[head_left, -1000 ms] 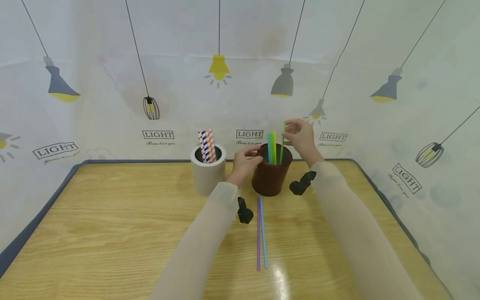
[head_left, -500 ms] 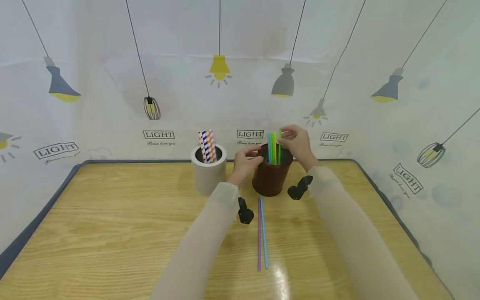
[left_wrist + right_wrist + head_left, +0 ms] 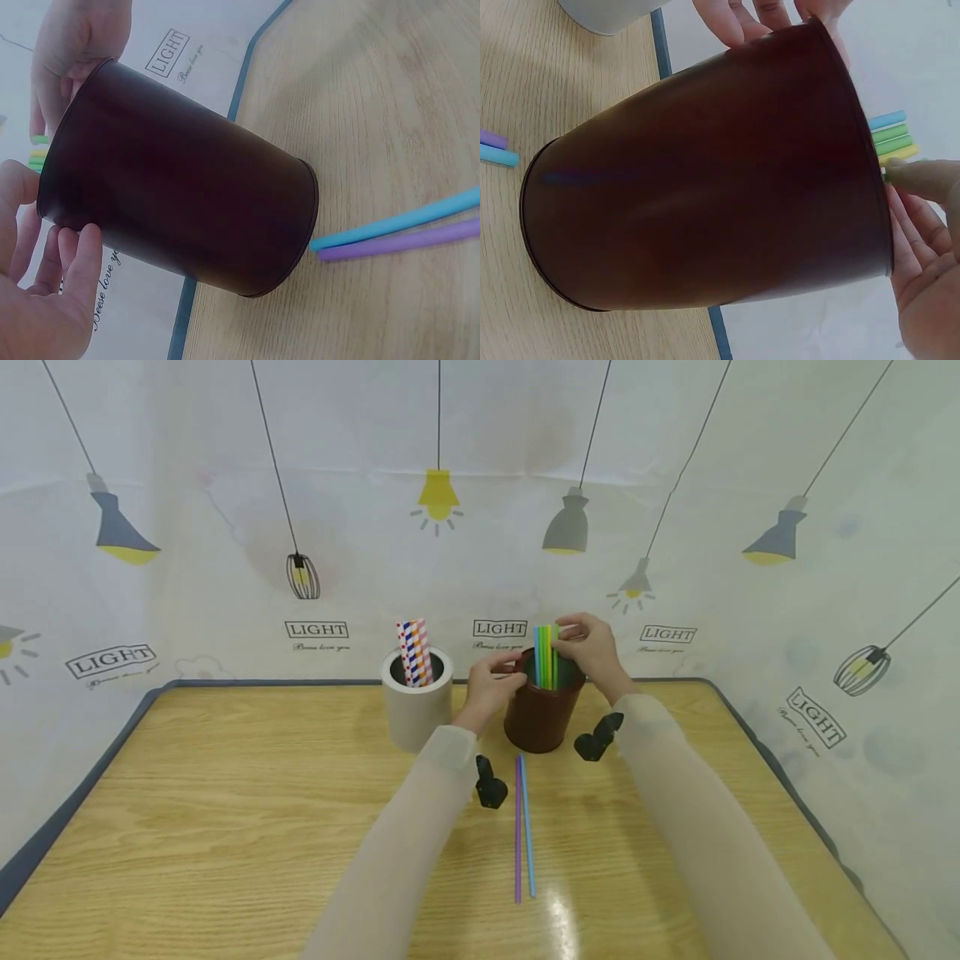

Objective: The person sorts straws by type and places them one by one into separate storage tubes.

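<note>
A dark brown cylindrical cup [image 3: 542, 720] stands upright near the table's back edge, with several plain green, yellow and blue straws [image 3: 543, 656] upright in it. My left hand [image 3: 491, 689] grips the cup at its left rim, fingers curled there, as the left wrist view [image 3: 45, 300] also shows. Over the cup's right side, my right hand [image 3: 594, 652] pinches a green straw between thumb and fingers, right beside the bunch. In the right wrist view the colored straw ends [image 3: 891, 133] poke past the rim next to my thumb. The held straw is mostly hidden by my fingers.
To the left stands a white cup [image 3: 417, 714] holding several patterned paper straws [image 3: 415, 652]. One purple straw [image 3: 517, 835] and one blue straw [image 3: 528, 835] lie on the wooden table [image 3: 247, 793] in front of the brown cup. A lamp-printed cloth [image 3: 360, 527] hangs behind.
My right hand has moved left and slightly down, bringing its green straw from the cup's right side up against the other straws. The left hand has stayed on the rim.
</note>
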The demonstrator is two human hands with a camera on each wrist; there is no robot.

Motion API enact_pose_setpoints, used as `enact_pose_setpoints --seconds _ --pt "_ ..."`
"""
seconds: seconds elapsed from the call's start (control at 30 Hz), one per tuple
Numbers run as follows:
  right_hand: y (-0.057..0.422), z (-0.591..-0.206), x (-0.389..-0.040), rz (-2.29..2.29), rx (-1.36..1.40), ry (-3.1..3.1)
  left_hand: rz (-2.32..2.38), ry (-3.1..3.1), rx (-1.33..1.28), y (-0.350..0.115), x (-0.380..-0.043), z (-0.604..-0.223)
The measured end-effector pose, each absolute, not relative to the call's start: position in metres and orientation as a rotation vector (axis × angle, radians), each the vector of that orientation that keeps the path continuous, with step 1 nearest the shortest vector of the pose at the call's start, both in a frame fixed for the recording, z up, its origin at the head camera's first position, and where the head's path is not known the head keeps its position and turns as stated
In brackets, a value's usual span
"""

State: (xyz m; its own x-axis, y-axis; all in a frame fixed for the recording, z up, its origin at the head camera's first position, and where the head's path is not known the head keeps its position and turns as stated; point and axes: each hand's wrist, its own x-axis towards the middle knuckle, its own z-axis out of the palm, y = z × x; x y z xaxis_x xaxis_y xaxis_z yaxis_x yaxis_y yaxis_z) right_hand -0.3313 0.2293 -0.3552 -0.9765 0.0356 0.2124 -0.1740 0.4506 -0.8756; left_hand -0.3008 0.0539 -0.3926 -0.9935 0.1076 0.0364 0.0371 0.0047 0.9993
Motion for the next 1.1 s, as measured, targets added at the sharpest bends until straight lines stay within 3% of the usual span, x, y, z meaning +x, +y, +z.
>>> enact_pose_setpoints --seconds 0.53,1.1 --pt "0.24 -0.338 -0.318 1.711 0.091 -2.572 2.147 2.215 0.129 0.055 -0.294 -0.388" --pt "0.258 -0.337 -0.276 1.684 0.217 -2.738 2.147 2.21 0.148 0.055 -0.294 -0.388"
